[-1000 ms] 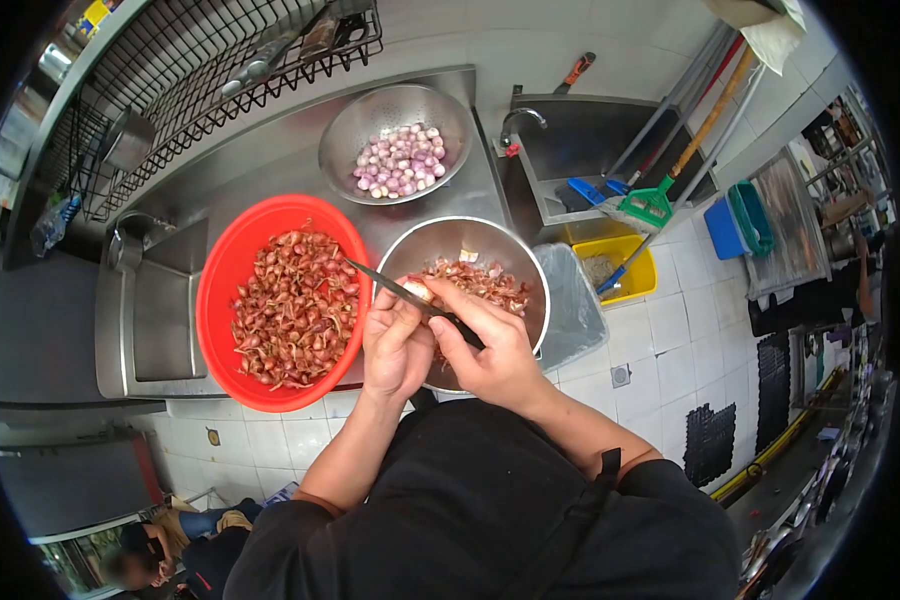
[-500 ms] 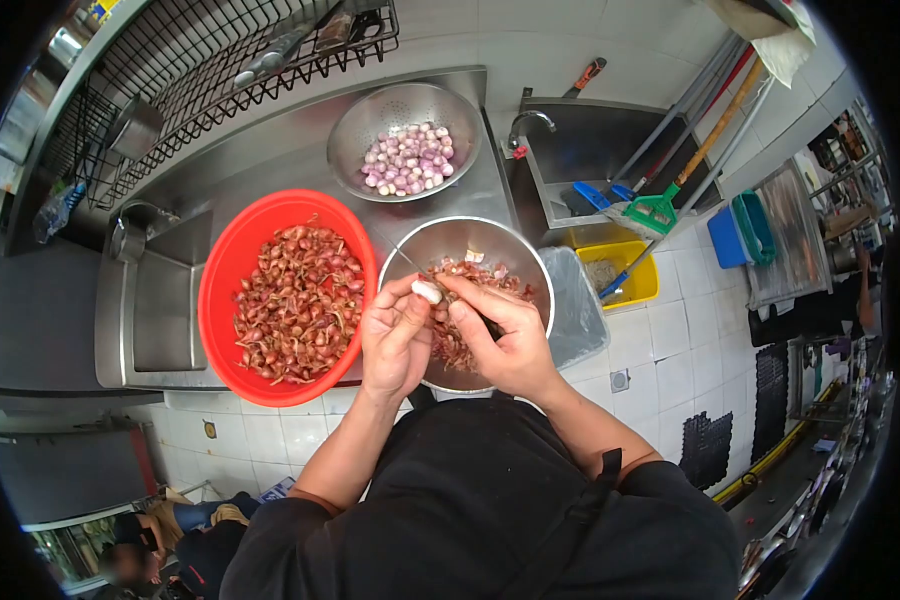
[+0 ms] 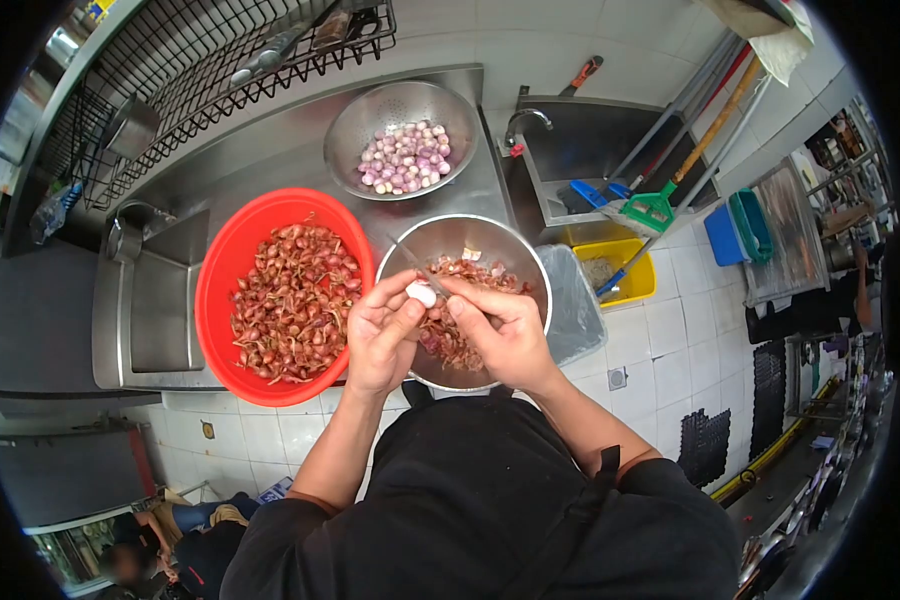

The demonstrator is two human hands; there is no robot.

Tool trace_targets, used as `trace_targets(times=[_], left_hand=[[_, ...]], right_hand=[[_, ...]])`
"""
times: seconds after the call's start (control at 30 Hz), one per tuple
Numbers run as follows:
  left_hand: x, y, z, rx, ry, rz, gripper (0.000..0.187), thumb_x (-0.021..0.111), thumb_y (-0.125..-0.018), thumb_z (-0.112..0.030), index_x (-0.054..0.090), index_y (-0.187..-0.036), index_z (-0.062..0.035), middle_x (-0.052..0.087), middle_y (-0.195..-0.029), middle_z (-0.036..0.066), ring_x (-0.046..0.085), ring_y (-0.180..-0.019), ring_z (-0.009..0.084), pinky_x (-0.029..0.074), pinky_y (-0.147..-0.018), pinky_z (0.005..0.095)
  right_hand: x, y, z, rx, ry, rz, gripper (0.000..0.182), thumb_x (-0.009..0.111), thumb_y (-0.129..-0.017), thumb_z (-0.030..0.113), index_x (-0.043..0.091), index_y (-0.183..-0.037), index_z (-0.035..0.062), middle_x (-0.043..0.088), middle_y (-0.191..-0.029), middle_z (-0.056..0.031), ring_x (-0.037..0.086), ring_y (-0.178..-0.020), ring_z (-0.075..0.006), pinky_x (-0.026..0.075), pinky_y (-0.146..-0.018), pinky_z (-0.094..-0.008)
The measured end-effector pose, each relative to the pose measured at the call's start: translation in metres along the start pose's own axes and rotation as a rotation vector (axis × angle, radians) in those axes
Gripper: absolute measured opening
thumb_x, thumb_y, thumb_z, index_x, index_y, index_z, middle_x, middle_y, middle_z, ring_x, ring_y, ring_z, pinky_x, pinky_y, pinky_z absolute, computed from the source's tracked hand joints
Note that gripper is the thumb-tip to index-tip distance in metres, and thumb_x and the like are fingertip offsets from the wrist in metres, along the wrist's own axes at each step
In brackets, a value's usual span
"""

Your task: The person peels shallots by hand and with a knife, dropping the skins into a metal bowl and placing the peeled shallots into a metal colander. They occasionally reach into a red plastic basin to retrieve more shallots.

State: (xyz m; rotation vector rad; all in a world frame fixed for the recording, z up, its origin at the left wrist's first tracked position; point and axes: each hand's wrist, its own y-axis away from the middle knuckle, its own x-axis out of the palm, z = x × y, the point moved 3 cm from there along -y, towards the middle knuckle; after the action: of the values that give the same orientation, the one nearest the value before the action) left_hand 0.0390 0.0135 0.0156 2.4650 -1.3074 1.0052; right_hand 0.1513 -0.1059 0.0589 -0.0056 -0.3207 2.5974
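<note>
Between its thumb and fingers, my left hand [image 3: 382,330] holds a pale shallot [image 3: 421,293] above a steel bowl [image 3: 542,290]. My right hand [image 3: 505,335] is closed around a small knife [image 3: 406,253], whose thin blade points up and left beside the shallot; its handle is mostly hidden. Reddish skins [image 3: 455,345] lie in the bowl. To the left, a red basin [image 3: 213,300] holds unpeeled shallots [image 3: 295,300]. Behind the bowl, a steel colander [image 3: 345,125] holds peeled pinkish-white shallots [image 3: 405,158].
A sink [image 3: 165,315] is at the left, another [image 3: 610,150] at the back right. A transparent container [image 3: 575,310] and yellow bucket [image 3: 645,280] stand right of the bowl. A wire rack [image 3: 220,80] hangs at upper left. Another person [image 3: 205,550] is at lower left.
The shallot has turned slightly in my left fingers and shows a rounder white side. The knife blade has shifted slightly. Both hands remain close together over the bowl.
</note>
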Motion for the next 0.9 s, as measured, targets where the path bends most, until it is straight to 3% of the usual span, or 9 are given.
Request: trace_targets(times=[0.07,0.2,0.27,0.57,0.67,0.8,0.87,0.9], left_hand=[[0.002,0.000,0.000,-0.113,0.096,0.017,0.035,0.061,-0.094,0.002,0.055,-0.128,0.0029,0.066,-0.117,0.015,0.066,-0.102,0.0194,0.053,-0.091,0.0307],[0.005,0.001,0.003,-0.099,0.100,-0.008,0.036,0.060,-0.094,0.002,0.054,-0.130,0.0031,0.065,-0.116,0.015,0.066,-0.101,0.0195,0.051,-0.093,0.0301],[-0.001,0.000,0.007,-0.051,-0.121,-0.040,0.037,0.058,-0.095,0.001,0.052,-0.132,0.0030,0.066,-0.114,0.015,0.066,-0.103,0.0208,0.053,-0.092,0.0307],[-0.001,0.000,0.004,-0.258,0.246,-0.072,0.035,0.051,-0.098,-0.001,0.051,-0.133,0.0011,0.060,-0.129,0.019,0.064,-0.110,0.0256,0.055,-0.090,0.0371],[-0.008,0.000,0.009,-0.297,0.289,-0.110,0.037,0.052,-0.099,-0.004,0.048,-0.135,0.0010,0.055,-0.134,0.021,0.064,-0.105,0.0259,0.054,-0.091,0.0361],[-0.018,0.001,0.013,-0.266,0.237,-0.095,0.034,0.052,-0.099,-0.004,0.052,-0.133,-0.0007,0.055,-0.134,0.019,0.064,-0.105,0.0238,0.053,-0.090,0.0324],[-0.017,0.002,0.010,-0.142,0.089,-0.091,0.032,0.056,-0.097,-0.004,0.055,-0.129,0.0003,0.059,-0.127,0.017,0.064,-0.103,0.0209,0.052,-0.090,0.0305],[-0.017,0.003,0.011,-0.140,0.089,-0.092,0.032,0.056,-0.097,-0.004,0.055,-0.129,0.0003,0.059,-0.127,0.017,0.064,-0.103,0.0209,0.052,-0.090,0.0305]], right_hand=[[-0.003,0.001,-0.006,0.210,-0.184,-0.054,0.030,0.056,-0.098,0.004,0.062,-0.126,-0.0049,0.069,-0.117,-0.0138,0.065,-0.103,-0.0140,0.050,-0.091,-0.0280],[-0.002,0.003,-0.010,0.012,-0.034,-0.066,0.030,0.057,-0.098,0.005,0.062,-0.125,-0.0050,0.069,-0.116,-0.0145,0.064,-0.104,-0.0144,0.049,-0.092,-0.0278],[-0.001,0.004,-0.009,-0.022,0.055,-0.068,0.030,0.058,-0.097,0.007,0.063,-0.124,-0.0051,0.069,-0.115,-0.0157,0.064,-0.105,-0.0147,0.048,-0.093,-0.0275],[-0.012,0.011,-0.019,0.150,-0.053,-0.255,0.032,0.060,-0.098,0.010,0.061,-0.124,-0.0070,0.069,-0.114,-0.0155,0.062,-0.105,-0.0137,0.048,-0.092,-0.0272],[-0.017,0.012,-0.015,0.124,-0.089,-0.319,0.032,0.059,-0.098,0.010,0.060,-0.125,-0.0072,0.069,-0.112,-0.0151,0.062,-0.103,-0.0131,0.048,-0.091,-0.0270],[-0.030,0.011,-0.034,0.059,0.041,-0.305,0.033,0.059,-0.097,0.009,0.059,-0.126,-0.0071,0.069,-0.110,-0.0160,0.062,-0.102,-0.0126,0.048,-0.092,-0.0276],[-0.032,0.013,-0.052,0.242,0.092,-0.149,0.036,0.059,-0.096,0.009,0.058,-0.128,-0.0067,0.068,-0.114,-0.0192,0.063,-0.106,-0.0158,0.047,-0.094,-0.0302],[-0.028,0.015,-0.047,0.165,0.192,-0.137,0.039,0.060,-0.095,0.010,0.057,-0.129,-0.0064,0.067,-0.119,-0.0216,0.064,-0.112,-0.0214,0.047,-0.096,-0.0330]])
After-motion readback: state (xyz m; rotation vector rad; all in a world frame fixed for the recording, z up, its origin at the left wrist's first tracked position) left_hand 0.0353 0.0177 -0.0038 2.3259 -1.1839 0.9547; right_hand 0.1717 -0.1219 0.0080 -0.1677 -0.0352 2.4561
